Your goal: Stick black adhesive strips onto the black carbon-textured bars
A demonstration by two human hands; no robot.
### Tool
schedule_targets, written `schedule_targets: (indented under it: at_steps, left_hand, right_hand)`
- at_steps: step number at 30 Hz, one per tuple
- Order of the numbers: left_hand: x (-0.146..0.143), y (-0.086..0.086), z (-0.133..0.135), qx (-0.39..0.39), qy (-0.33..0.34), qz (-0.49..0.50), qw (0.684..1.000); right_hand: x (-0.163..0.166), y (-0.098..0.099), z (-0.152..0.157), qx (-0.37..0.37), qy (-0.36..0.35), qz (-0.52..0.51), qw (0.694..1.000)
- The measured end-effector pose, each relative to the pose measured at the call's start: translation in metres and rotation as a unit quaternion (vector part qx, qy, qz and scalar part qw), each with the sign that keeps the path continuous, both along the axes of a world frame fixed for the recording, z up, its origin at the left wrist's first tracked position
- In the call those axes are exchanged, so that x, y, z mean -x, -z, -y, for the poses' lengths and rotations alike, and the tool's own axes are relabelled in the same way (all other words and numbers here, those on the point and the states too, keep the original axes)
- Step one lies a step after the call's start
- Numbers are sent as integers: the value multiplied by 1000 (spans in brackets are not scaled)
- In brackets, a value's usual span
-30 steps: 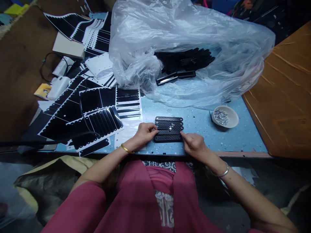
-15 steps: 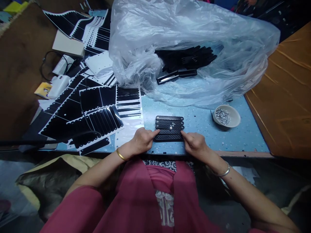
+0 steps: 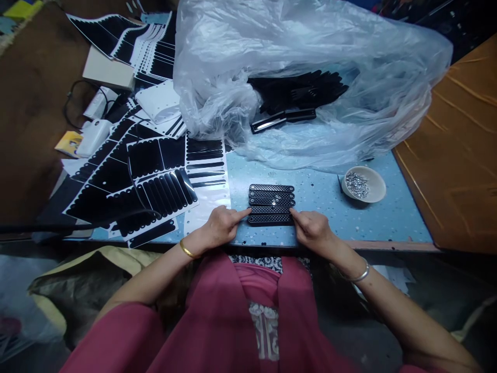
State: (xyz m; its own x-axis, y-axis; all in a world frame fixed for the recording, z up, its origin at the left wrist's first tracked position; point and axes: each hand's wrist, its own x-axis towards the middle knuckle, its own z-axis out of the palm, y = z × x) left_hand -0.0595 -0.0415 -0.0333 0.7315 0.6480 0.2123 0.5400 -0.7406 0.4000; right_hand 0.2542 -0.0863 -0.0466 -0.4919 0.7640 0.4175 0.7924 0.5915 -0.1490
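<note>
Head view: both hands (image 3: 267, 230) pinch the black strips (image 3: 271, 204) endwise, bowl (image 3: 365, 185) right, plastic bag (image 3: 310, 77) behind

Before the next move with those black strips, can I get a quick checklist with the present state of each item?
1. Four strips lie side by side in a row: ok.
2. Left hand touches the row's left end: ok.
3. Right hand touches the right end: ok.
4. Strip ends flush: cannot tell, the fingers cover them.
5. Bowl of small metal parts stands apart from the hands: ok.
6. Bag lies apart from the row: ok.
</note>
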Motion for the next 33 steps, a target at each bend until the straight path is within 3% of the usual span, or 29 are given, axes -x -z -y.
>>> schedule_targets:
  at_steps: [6, 9, 14, 18, 22, 25, 29, 33]
  left_hand:
    - [0, -6, -5, 132, 2, 53, 990]
    - [5, -13, -12, 165, 20, 23, 986]
    - [13, -22, -25, 114, 53, -89, 988]
    - [13, -26, -30, 103, 75, -112, 985]
    - [7, -30, -29, 142, 55, -68, 986]
    - [0, -31, -26, 162, 30, -27, 986]
    - [-6, -28, -20, 139, 11, 10, 990]
    - [-15, -23, -19, 68, -29, 52, 996]
  right_hand:
    - [0, 0, 0, 2, 1, -1, 1000]
    - [-1, 0, 0, 14, 5, -1, 1000]
    - [-3, 1, 0, 17, 1, -5, 1000]
    - [0, -2, 0, 28, 8, -30, 999]
    - [4, -4, -1, 102, 52, -133, 984]
    - [6, -4, -5, 103, 97, -181, 973]
    - [9, -10, -14, 70, 108, -163, 978]
    - [19, -21, -32, 33, 73, -113, 990]
